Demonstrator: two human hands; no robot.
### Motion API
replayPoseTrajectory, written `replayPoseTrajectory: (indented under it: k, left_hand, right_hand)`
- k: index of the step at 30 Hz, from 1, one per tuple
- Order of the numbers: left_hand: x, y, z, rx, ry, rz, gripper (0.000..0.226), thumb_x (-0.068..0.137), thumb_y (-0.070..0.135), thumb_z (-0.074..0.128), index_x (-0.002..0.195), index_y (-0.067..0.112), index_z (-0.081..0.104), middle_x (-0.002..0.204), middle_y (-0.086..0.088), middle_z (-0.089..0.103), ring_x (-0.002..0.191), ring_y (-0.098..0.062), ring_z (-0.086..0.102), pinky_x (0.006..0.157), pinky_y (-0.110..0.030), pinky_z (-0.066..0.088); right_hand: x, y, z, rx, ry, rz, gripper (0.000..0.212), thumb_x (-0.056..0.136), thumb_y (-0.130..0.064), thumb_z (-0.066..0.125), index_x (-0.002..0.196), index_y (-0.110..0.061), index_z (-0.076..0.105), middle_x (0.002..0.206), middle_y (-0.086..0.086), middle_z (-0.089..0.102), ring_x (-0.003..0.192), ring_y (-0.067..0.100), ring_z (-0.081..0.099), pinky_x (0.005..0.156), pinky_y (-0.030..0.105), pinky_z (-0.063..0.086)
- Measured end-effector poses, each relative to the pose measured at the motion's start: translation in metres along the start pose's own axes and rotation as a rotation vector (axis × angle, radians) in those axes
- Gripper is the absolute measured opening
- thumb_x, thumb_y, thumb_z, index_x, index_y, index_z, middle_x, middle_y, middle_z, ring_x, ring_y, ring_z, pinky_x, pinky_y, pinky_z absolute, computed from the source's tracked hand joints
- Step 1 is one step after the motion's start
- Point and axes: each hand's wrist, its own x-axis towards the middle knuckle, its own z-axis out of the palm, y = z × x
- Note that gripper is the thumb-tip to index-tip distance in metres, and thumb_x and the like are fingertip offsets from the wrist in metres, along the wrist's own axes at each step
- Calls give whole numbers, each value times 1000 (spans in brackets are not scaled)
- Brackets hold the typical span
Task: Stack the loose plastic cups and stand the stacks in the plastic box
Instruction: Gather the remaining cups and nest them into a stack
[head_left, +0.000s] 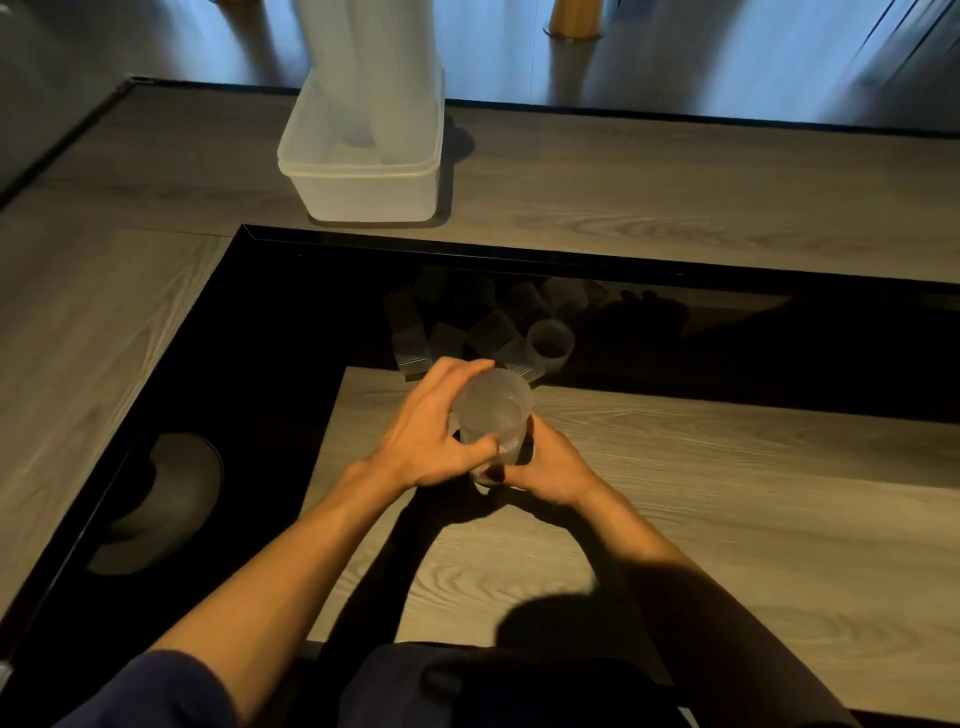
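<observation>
Centre of view: a short stack of frosted, ribbed, translucent plastic cups (493, 415), held upright and mouth up over a pale wood-grain surface (727, 519). Left hand (423, 439) wrapped round the upper part, fingers curled over the far rim and thumb pressed on the near side, seemingly to seat the top cup squarely. Right hand (553, 470) clasped round the lower part, fingers curled behind it, seemingly to brace the base against that downward push. Resting on the surface or lifted slightly: impossible to tell. Just beyond the hands, a heap of loose clear plastic cups (467, 332) tipped on their sides on a glossy black inlaid strip (270, 322), dim and hard to count, near enough for an easy reach. One loose cup (550, 345) at the heap's right edge, open mouth turned toward the viewer. Farther back and to the left, well apart from the heap, a rectangular milky-white plastic box (363, 192), lidless, with tall finished cup stacks (363, 78) standing at its far end and the near end free, presumably for more. Top edge: an orange cylindrical object (571, 21), blurred. Bottom left: a dark blue sleeve (171, 691).
</observation>
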Motion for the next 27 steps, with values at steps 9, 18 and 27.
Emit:
replayPoseTrajectory:
  k: [9, 18, 27]
  left_hand:
    - [-8, -7, 5, 149, -93, -12, 92, 70, 65, 66, 149, 24, 44, 133, 5, 42, 120, -8, 41, 99, -29, 46]
    - [-14, -23, 19, -72, -214, -279, 124, 67, 41, 91, 160, 41, 9, 156, 2, 39, 137, -13, 43, 105, -29, 42]
    - [-6, -25, 21, -84, -127, -356, 103, 65, 36, 94, 149, 31, 35, 131, 16, 51, 119, -5, 52, 97, -20, 45]
  right_hand:
    - [8, 8, 0, -3, -41, 20, 91, 68, -30, 94, 144, -35, 44, 129, -20, 59, 120, -2, 55, 92, 15, 45]
    - [31, 32, -7, -123, 77, 248, 74, 88, -1, 71, 152, -24, 42, 144, 2, 51, 133, 19, 51, 96, 26, 48]
    - [73, -4, -24, -448, 233, 176, 78, 93, -12, 64, 157, -37, 28, 147, 9, 31, 117, 31, 55, 95, 42, 54]
